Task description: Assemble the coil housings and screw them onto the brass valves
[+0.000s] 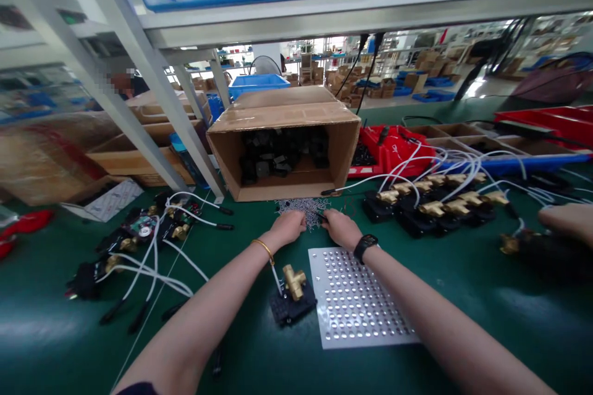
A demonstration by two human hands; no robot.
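Note:
Both my hands reach to a pile of small silver screws point(311, 205) in front of an open cardboard box. My left hand point(290, 227), with a gold bracelet at the wrist, is closed at the pile's near left edge; whatever its fingers pinch is hidden. Across from it, my right hand point(341, 228) has closed fingers, with a slim dark thing at their tips too small to name. Under the right wrist lies a white sheet point(331, 321) dotted with rows of silver discs. A black unit with a brass tee fitting point(294, 282) rests below my left hand.
The cardboard box point(285, 188) holds black parts. More black units with brass fittings point(433, 208) and white cables lie right; several wired units point(134, 234) lie left. Another person's hand point(569, 222) touches a unit at far right. A shelf rail point(324, 28) with blue bins crosses above.

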